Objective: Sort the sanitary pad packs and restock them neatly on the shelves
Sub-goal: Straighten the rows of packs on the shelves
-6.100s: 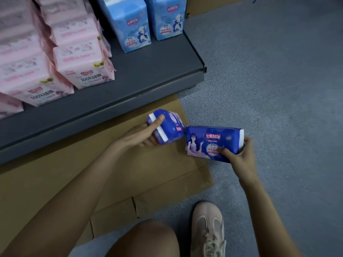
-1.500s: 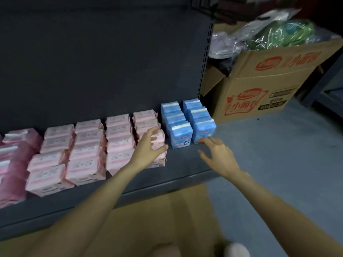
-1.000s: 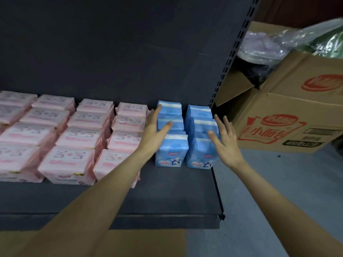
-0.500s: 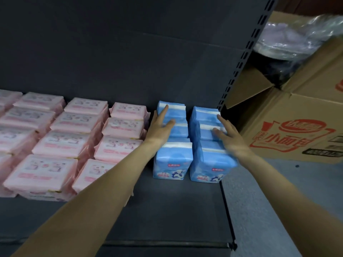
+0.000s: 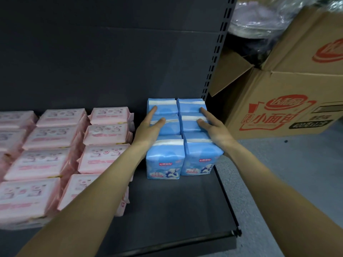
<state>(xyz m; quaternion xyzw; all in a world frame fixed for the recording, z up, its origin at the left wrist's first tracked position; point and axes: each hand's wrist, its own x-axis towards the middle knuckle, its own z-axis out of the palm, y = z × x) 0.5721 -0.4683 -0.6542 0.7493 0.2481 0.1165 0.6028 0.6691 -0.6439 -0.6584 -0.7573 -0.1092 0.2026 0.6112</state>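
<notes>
Head view looks down on a dark grey shelf (image 5: 176,210) where the light blue packs (image 5: 182,138) stand in two rows of three at the right end, running front to back — the rear pair close to the back panel. The left hand (image 5: 149,127) lies with straight fingers along the left flank and top of the left row, thumb resting on the middle pack. The right hand (image 5: 213,127) mirrors it on the right row, fingers extended flat over the middle and rear packs; neither hand curls round anything. Just left of the blue rows, pink packs (image 5: 61,145) fill the shelf in several rows. Right of the perforated upright (image 5: 215,52) — on the grey floor (image 5: 297,182) — sits an open cardboard box (image 5: 289,89) with red print.
</notes>
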